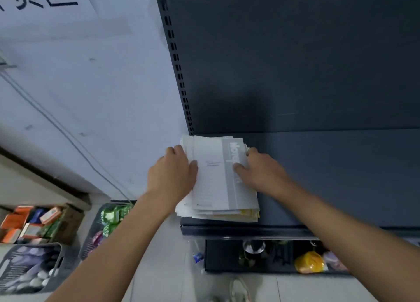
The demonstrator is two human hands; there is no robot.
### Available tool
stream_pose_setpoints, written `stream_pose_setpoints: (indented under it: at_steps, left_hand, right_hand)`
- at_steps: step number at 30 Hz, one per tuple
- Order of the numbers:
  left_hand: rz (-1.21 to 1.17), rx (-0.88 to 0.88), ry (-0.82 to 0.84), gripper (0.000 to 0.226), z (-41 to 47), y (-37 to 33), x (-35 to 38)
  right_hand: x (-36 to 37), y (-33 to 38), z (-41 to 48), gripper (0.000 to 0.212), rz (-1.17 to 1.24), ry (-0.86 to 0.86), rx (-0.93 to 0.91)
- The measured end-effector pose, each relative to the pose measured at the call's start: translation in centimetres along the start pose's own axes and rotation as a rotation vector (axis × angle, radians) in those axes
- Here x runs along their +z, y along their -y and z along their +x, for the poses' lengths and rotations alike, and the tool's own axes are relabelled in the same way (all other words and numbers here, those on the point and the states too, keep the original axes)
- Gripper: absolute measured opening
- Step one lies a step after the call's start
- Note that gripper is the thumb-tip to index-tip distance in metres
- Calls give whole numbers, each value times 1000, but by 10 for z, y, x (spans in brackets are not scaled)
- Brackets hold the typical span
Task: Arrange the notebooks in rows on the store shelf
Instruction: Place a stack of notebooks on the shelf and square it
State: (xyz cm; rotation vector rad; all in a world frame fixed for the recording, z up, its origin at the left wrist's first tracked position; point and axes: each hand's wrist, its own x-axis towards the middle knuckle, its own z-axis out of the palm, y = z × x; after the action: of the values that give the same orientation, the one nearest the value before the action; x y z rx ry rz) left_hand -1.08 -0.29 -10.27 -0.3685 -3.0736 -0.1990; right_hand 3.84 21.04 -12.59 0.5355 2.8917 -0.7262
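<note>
One stack of notebooks point(216, 176), at frame centre on the shelf point(329, 176), is clasped at both sides by the left hand point(171, 172) and right hand point(261, 172), thumbs on top, seemingly to be squared.

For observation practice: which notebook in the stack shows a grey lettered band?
The top notebook of the stack: the grey band runs down its cover. Those beneath show only white or yellow edges.
</note>
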Motion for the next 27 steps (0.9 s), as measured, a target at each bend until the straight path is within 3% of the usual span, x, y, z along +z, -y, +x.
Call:
stream_pose_setpoints:
  at_steps: [4,9,19,23,27]
  left_hand:
    - [-97,95,-20,39,5,11,1]
    - [-220,97,68,34,14,22,-2]
    - [-271,131,10,23,22,13,-7]
    - [-235,128,-8,19,21,10,-9]
    - [-187,110,2,23,15,5,-7]
  right_hand:
    - [1,18,-9,46,106,-78,15]
    - [0,48,-15,41,415,-22,70]
    - [1,56,-13,81,93,-9,224]
    - [3,53,-11,83,56,19,287]
    - [1,48,-12,69,69,51,275]
